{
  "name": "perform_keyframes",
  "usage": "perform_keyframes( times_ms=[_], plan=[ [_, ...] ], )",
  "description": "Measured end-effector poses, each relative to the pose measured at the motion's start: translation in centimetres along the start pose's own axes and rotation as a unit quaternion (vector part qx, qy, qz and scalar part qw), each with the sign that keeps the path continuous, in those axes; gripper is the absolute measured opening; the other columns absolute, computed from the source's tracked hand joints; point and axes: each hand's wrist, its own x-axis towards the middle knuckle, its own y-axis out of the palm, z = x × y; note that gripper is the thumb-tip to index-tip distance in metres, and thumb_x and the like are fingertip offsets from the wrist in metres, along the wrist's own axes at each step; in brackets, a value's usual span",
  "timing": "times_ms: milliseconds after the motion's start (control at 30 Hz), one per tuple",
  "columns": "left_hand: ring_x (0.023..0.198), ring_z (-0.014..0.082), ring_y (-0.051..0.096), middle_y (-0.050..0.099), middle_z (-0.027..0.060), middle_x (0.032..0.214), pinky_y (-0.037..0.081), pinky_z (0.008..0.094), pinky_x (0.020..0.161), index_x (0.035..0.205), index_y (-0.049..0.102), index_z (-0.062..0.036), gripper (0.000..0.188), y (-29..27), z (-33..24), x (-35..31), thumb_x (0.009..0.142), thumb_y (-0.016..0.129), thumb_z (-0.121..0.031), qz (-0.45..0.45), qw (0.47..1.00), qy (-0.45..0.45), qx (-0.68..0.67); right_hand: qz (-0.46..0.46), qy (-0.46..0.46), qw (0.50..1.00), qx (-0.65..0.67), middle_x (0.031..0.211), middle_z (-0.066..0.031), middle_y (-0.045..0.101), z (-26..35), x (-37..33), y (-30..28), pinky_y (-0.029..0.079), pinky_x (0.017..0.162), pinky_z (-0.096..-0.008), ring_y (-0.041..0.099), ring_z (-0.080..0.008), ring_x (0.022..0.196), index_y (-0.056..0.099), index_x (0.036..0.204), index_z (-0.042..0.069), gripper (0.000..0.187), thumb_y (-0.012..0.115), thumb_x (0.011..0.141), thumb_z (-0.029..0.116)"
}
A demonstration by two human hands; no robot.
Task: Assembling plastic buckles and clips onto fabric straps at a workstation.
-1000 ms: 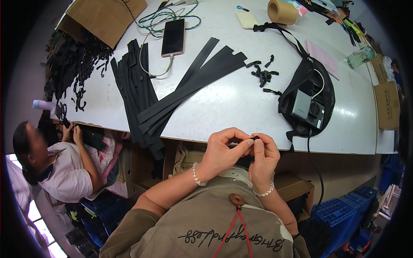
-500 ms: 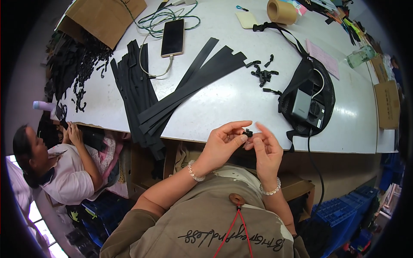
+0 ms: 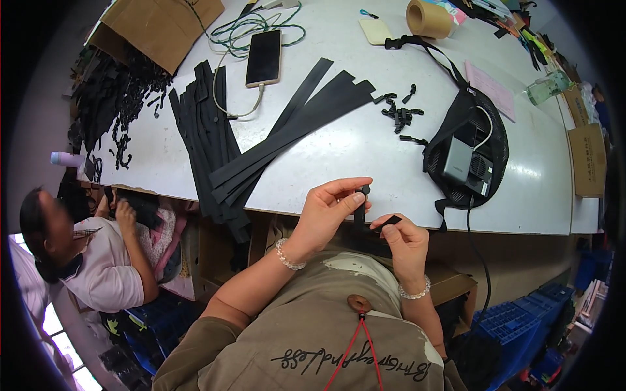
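Note:
Over the table's front edge, my left hand pinches a short black strap-like piece between thumb and fingers. A small dark knob tops it, and the piece hangs down toward my other hand. My right hand, lower and to the right, is closed in a pinch on a black end. Whether both ends belong to one piece I cannot tell. Beyond my hands lies a small heap of black cord-like pulls. Flat black strips lie fanned out to the left.
A phone on a cable lies behind the strips. To the right sits a black mesh bag holding a grey device. A cardboard box and black pieces fill the back left. Another person works at the left.
My hands have moved apart, the right one lower. A longer black piece now shows between them, where only a small black bit was visible. The other person's hands have shifted.

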Motion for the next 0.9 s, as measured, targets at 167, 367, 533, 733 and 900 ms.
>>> perform_keyframes(
  times_ms=[167,367,533,733,900],
  plan=[
    [0.085,0.0071,0.057,0.062,0.0013,0.092,0.048,0.0212,0.077,0.111,0.062,-0.0015,0.023,-0.2,-0.1,-0.1,0.089,0.055,-0.006,0.030,0.997,-0.006,0.070,-0.029,0.048,0.997,0.051,0.081,-0.0065,0.064,1.3,0.3,1.0,0.044,0.062,-0.0198,0.057,-0.0090,0.069,0.062,0.085,-0.004,0.012,0.056,0.088,0.006],
    [0.076,0.0043,0.049,0.059,-0.0020,0.086,0.042,0.0190,0.069,0.110,0.064,-0.0029,0.023,-0.1,-0.4,-0.4,0.089,0.055,-0.007,0.071,0.989,0.023,0.128,-0.046,0.079,0.993,0.081,0.070,-0.0028,0.060,1.3,0.6,1.4,0.037,0.052,-0.0180,0.052,-0.0062,0.059,0.059,0.075,0.001,0.018,0.055,0.089,0.012],
    [0.074,0.0063,0.047,0.058,0.0004,0.082,0.039,0.0205,0.066,0.106,0.065,-0.0024,0.021,0.3,-0.2,-0.5,0.089,0.054,-0.006,0.076,0.977,0.097,0.177,-0.072,0.056,0.994,0.054,0.067,-0.0014,0.058,1.3,0.7,1.8,0.034,0.049,-0.0172,0.048,-0.0046,0.056,0.057,0.072,0.002,0.016,0.055,0.086,0.008],
    [0.074,0.0070,0.048,0.058,0.0013,0.082,0.040,0.0208,0.067,0.105,0.066,-0.0019,0.020,0.5,-0.2,-0.6,0.087,0.055,-0.003,0.074,0.972,0.111,0.195,-0.095,0.036,0.994,0.050,0.064,0.0022,0.055,1.5,0.8,1.9,0.033,0.050,-0.0170,0.043,-0.0005,0.058,0.056,0.068,-0.001,0.016,0.054,0.084,0.000],
    [0.072,0.0075,0.048,0.057,0.0016,0.080,0.040,0.0212,0.064,0.104,0.066,-0.0034,0.021,0.8,-0.4,-0.8,0.086,0.056,-0.002,0.067,0.968,0.125,0.209,-0.100,0.026,0.994,0.026,0.062,0.0030,0.053,1.3,0.8,2.0,0.031,0.047,-0.0164,0.041,0.0004,0.055,0.055,0.067,-0.001,0.016,0.056,0.083,-0.003]
  ],
)
